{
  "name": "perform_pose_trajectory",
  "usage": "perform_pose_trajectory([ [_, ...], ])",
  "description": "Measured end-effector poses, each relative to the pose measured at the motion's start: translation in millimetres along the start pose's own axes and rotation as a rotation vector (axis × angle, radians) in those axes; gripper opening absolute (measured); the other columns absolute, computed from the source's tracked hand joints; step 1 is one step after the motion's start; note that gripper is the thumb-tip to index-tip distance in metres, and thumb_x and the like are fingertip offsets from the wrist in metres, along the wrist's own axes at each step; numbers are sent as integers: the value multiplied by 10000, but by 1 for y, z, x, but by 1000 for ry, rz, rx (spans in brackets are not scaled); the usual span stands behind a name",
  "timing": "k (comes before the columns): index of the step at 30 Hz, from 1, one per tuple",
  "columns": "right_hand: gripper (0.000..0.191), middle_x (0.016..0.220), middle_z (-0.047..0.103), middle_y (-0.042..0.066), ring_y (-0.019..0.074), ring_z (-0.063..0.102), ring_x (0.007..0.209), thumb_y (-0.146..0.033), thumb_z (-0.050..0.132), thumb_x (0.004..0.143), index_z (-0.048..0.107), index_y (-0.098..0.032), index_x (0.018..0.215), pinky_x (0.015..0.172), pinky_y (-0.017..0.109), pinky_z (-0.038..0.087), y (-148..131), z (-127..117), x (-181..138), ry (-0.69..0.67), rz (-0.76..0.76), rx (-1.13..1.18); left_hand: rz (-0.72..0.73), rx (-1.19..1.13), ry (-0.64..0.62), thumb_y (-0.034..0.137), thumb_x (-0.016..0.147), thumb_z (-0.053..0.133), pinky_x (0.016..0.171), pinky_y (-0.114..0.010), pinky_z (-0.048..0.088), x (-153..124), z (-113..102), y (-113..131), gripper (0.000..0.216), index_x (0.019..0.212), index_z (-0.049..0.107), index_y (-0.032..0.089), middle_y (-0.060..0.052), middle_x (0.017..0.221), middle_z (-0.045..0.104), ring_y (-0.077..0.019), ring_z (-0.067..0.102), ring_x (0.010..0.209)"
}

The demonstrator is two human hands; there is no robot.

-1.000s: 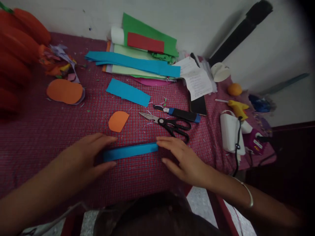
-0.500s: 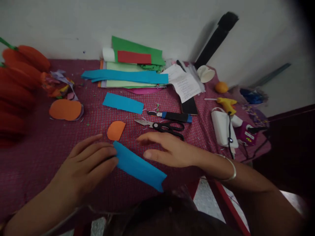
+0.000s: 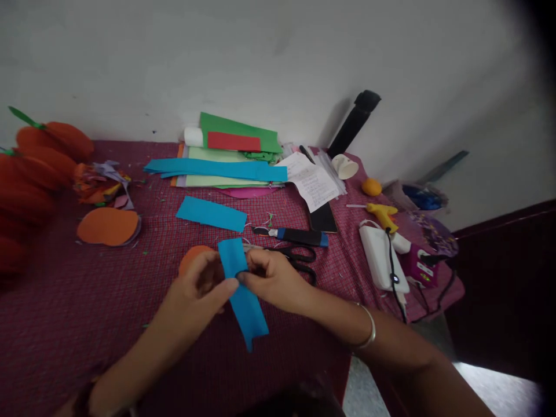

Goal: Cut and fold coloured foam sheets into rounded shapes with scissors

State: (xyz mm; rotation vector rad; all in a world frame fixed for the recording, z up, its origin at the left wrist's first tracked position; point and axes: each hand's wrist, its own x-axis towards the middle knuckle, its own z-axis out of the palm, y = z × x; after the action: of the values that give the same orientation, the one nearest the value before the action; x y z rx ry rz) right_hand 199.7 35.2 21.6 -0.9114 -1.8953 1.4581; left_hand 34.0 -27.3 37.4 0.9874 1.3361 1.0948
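Fingers [image 3: 226,287]: the tips of both hands are closed in a pinch on one blue paper strip [image 3: 248,313], meeting at about its middle.

- Left hand [image 3: 202,285]: thumb and forefinger nip the strip's left edge; the other fingers are curled under.
- Right hand [image 3: 271,279]: fingertips nip the strip's right edge from the far side. A silver bangle [image 3: 369,328] sits on the wrist.
- Blue paper strip: lifted above the red checked tablecloth [image 3: 87,289] and slanted. Its upper end points away from the person and its lower end hangs free toward the near table edge.
- Orange half-round cut-out [image 3: 191,255]: on the cloth, partly hidden behind the left hand.
- Black-handled scissors [image 3: 299,256]: on the cloth just behind the right hand, blades partly hidden.
- Craft knife [image 3: 299,236]: blue and black handle, just beyond the scissors.
- Blue paper rectangle [image 3: 211,213]: flat on the cloth, beyond both hands.
- Stack of coloured paper sheets [image 3: 226,180]: against the wall, with a long blue band [image 3: 217,169] lying across it.
- Orange oval cut-outs [image 3: 108,226]: piled at the left.
- Yellow glue gun [image 3: 382,213]: at the right, well apart from the hands, beside a white pouch [image 3: 379,255].
- Handwritten sheet [image 3: 313,185]: lying over the end of a black slab [image 3: 324,219].
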Motion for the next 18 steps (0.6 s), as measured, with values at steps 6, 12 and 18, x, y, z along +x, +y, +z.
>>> perform_pose_trajectory([
  [6, 147, 600, 503, -66, 76, 479, 501, -238, 603, 819, 490, -182, 742, 473, 189, 398, 5, -4, -2, -137, 264, 296, -152, -232, -40, 314, 738, 779, 710, -301, 583, 4, 1, -20, 283, 1003, 717, 236, -29, 934, 770, -200, 716, 785],
  [12, 128, 704, 559, -51, 84, 540, 563, -182, 620, 808, 541, -176, 909, 509, 202, 465, 7, -2, -2, -140, 275, 442, -229, -350, -40, 260, 711, 808, 686, -281, 581, 3, -1, -25, 270, 972, 744, 231, -24, 861, 778, -180, 714, 720],
  [18, 99, 682, 528, -66, 77, 513, 549, -140, 601, 805, 559, -177, 887, 514, 203, 470, 9, 1, -3, -119, 240, 489, -299, -403, -2, 251, 681, 821, 585, -233, 551, 2, 0, -23, 189, 846, 735, 216, 11, 698, 734, -131, 657, 576],
])
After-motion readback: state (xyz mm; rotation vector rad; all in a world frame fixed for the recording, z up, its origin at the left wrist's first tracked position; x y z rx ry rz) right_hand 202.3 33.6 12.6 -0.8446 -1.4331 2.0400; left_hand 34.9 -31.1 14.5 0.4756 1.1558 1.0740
